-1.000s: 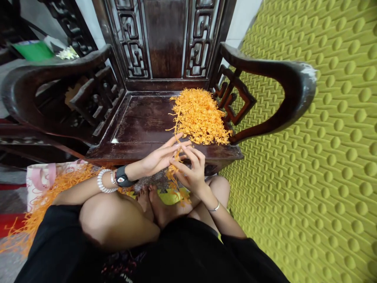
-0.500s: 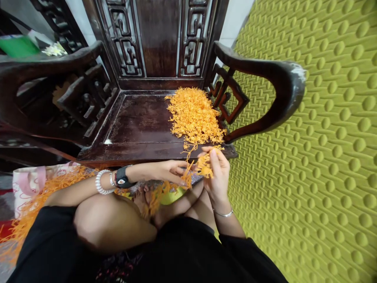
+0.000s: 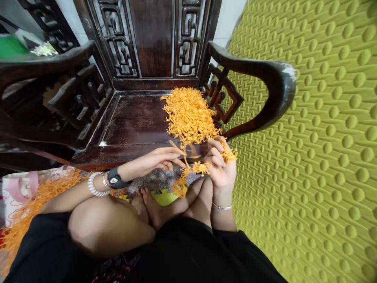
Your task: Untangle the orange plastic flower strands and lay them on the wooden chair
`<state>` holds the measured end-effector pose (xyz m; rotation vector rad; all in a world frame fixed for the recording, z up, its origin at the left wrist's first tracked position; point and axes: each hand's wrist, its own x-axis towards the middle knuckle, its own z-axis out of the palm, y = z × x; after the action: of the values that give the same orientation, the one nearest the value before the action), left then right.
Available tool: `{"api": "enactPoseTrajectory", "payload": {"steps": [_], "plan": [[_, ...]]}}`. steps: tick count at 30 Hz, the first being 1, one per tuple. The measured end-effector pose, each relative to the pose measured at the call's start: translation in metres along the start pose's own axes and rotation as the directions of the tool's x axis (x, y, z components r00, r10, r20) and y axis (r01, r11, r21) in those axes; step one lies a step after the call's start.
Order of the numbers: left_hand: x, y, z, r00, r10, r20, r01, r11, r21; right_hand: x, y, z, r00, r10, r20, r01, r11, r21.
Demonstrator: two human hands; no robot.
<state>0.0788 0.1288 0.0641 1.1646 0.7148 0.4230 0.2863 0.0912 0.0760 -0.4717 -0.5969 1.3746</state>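
My right hand (image 3: 221, 167) is curled around part of an orange stringy strand (image 3: 200, 168) with knotted, flower-like tufts. One bunch of tufts shows above its fingers, and another part of the strand hangs down to the left over my lap. To the left, my left hand (image 3: 157, 160) has its fingers stretched out, their tips close to a blurred loop of the strand; I cannot tell whether they touch it. Just beyond both hands, a heap of the same orange tufts (image 3: 190, 114) lies on the right side of the dark wooden chair seat (image 3: 135, 118).
The chair's curved right armrest (image 3: 277, 86) and left armrest (image 3: 64, 55) flank the seat. A yellow-green padded surface (image 3: 318, 165) fills the right side. Loose orange strings (image 3: 53, 186) spill beside a white and pink bag (image 3: 20, 188) at the left.
My left hand has moved left, away from my right hand, and its fingers have straightened. My right hand has turned and closed more around the strand. The view has shifted slightly.
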Motion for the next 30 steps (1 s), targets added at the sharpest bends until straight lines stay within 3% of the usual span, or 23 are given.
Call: {"api": "enactPoseTrajectory", "payload": {"steps": [2, 3, 4, 5, 6, 7, 8, 10, 11, 13, 16, 19, 23, 27, 30], "plan": [[-0.003, 0.003, -0.005, 0.991, 0.06, -0.121, -0.053, 0.997, 0.056, 0.002, -0.009, 0.001, 0.999, -0.002, 0.035, 0.002, 1.0, 0.002], [-0.004, 0.004, -0.006, 0.96, 0.161, -0.229, -0.135, 0.983, 0.125, 0.003, -0.013, 0.003, 0.999, -0.003, 0.05, 0.004, 1.0, -0.021], [-0.006, 0.006, -0.006, 0.891, 0.306, -0.336, -0.235, 0.943, 0.234, 0.004, -0.016, 0.005, 0.998, -0.002, 0.06, 0.005, 0.999, -0.052], [-0.009, 0.007, -0.004, 0.792, 0.466, -0.396, -0.325, 0.869, 0.373, 0.004, -0.019, 0.007, 0.998, 0.001, 0.062, 0.005, 0.996, -0.085], [-0.011, 0.01, -0.001, 0.698, 0.609, -0.376, -0.39, 0.764, 0.514, 0.005, -0.02, 0.011, 0.998, 0.004, 0.055, 0.003, 0.993, -0.114], [-0.013, 0.013, 0.003, 0.65, 0.705, -0.283, -0.429, 0.648, 0.629, 0.005, -0.02, 0.014, 0.999, 0.008, 0.046, -0.002, 0.99, -0.138], [-0.015, 0.016, 0.007, 0.658, 0.739, -0.143, -0.459, 0.544, 0.703, 0.004, -0.019, 0.018, 0.999, 0.012, 0.041, -0.006, 0.988, -0.155], [-0.019, 0.023, 0.016, 0.73, 0.664, 0.158, -0.543, 0.424, 0.725, 0.002, -0.015, 0.026, 0.999, 0.011, 0.042, -0.004, 0.986, -0.166], [-0.02, 0.027, 0.02, 0.752, 0.602, 0.268, -0.582, 0.417, 0.698, 0.001, -0.012, 0.03, 0.999, 0.006, 0.045, 0.001, 0.987, -0.159], [-0.022, 0.033, 0.026, 0.771, 0.512, 0.38, -0.624, 0.485, 0.613, -0.004, -0.008, 0.037, 0.999, -0.008, 0.049, 0.014, 0.992, -0.128], [-0.024, 0.039, 0.03, 0.806, 0.426, 0.411, -0.591, 0.615, 0.522, -0.013, -0.005, 0.041, 0.998, -0.043, 0.043, 0.048, 0.992, -0.12], [-0.024, 0.038, 0.031, 0.814, 0.372, 0.447, -0.573, 0.641, 0.51, -0.019, -0.008, 0.037, 0.995, -0.09, 0.043, 0.098, 0.968, -0.231], [-0.018, 0.027, 0.035, 0.807, 0.36, 0.468, -0.584, 0.606, 0.54, -0.023, -0.012, 0.031, 0.984, -0.131, 0.12, 0.163, 0.932, -0.323], [-0.013, 0.019, 0.037, 0.799, 0.391, 0.457, -0.601, 0.528, 0.599, -0.021, -0.006, 0.036, 0.956, -0.052, 0.288, 0.158, 0.92, -0.359], [-0.016, 0.019, 0.033, 0.781, 0.419, 0.463, -0.624, 0.51, 0.592, -0.021, 0.007, 0.023, 0.954, -0.123, 0.272, 0.244, 0.845, -0.475]]}}
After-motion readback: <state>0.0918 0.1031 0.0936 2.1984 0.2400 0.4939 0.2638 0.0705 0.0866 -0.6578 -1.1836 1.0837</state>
